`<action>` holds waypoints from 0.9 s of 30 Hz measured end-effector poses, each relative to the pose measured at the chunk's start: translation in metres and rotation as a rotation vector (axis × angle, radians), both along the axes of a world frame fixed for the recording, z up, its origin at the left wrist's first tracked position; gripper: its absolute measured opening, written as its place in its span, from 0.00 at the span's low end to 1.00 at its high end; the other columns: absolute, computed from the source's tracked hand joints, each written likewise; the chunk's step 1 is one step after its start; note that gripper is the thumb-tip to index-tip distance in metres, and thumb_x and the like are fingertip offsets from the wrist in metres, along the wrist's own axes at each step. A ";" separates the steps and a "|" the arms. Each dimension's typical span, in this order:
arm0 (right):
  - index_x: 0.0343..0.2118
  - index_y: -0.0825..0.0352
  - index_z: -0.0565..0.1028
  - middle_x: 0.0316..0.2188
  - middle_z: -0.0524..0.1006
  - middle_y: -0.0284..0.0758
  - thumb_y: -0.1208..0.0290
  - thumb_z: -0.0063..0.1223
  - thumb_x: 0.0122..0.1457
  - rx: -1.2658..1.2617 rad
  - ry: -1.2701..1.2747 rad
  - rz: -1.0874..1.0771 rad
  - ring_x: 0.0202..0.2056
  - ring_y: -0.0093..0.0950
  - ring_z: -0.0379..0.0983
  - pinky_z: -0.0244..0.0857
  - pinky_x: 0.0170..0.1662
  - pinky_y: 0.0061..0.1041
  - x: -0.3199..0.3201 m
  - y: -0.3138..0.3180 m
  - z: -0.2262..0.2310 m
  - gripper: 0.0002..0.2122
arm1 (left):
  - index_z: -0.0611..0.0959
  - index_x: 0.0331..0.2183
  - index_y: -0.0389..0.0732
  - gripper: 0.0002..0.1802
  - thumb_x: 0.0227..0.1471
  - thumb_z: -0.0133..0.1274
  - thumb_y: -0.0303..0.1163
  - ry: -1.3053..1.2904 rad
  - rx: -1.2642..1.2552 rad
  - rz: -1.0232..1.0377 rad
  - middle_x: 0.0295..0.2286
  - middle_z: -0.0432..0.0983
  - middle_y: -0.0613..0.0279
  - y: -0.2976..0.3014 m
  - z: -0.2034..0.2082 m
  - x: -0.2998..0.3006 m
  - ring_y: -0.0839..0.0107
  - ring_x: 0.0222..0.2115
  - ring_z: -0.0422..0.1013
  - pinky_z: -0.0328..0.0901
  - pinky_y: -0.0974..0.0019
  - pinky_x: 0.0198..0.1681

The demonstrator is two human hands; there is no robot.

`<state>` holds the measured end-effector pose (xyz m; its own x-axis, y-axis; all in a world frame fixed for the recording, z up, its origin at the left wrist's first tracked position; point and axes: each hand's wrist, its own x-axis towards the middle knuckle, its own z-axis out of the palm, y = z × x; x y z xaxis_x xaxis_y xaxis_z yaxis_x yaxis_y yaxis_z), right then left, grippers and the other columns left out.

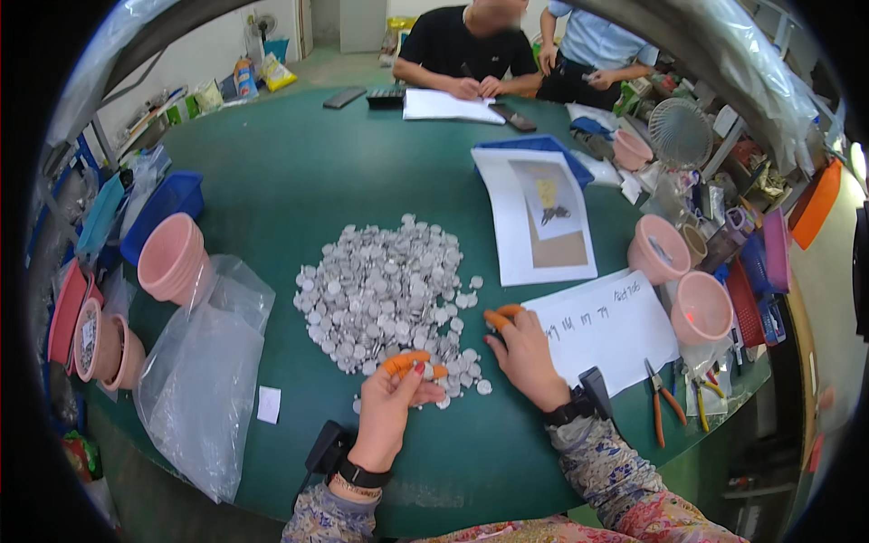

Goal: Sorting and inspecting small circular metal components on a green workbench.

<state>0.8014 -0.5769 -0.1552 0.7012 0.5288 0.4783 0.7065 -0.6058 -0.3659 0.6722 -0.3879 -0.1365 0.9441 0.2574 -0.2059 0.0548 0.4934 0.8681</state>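
Note:
A heap of small silvery round discs (385, 285) lies in the middle of the green table, with loose ones along its right and near edges. My left hand (389, 407), orange covers on its fingertips, is at the near edge of the heap. Its thumb and fingers pinch a small grey disc (428, 369). To the right of the heap, my right hand (528, 357) rests by the left edge of a handwritten paper sheet (615, 326). Orange covers show on its fingers too; thumb and fingers are apart, and nothing shows between them.
Pink tubs (172, 258) and a clear plastic bag (204, 380) lie left. A printed photo sheet (507, 226) leans on a blue tray (575, 163). Orange-handled pliers (661, 398) and more pink tubs (701, 308) are right. Across the table, a person (466, 54) writes; another stands nearby.

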 end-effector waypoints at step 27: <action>0.32 0.70 0.75 0.35 0.69 0.43 0.78 0.57 0.51 0.116 0.057 0.003 0.38 0.42 0.68 0.65 0.41 0.35 -0.005 -0.002 -0.009 0.06 | 0.76 0.44 0.29 0.12 0.61 0.47 0.25 0.041 0.029 -0.041 0.34 0.80 0.46 -0.004 -0.003 -0.001 0.66 0.27 0.78 0.74 0.67 0.34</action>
<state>0.7960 -0.5793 -0.1641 0.7276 0.4739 0.4961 0.6841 -0.5551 -0.4731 0.6709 -0.3924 -0.1399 0.9450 0.2248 -0.2376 0.1105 0.4643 0.8788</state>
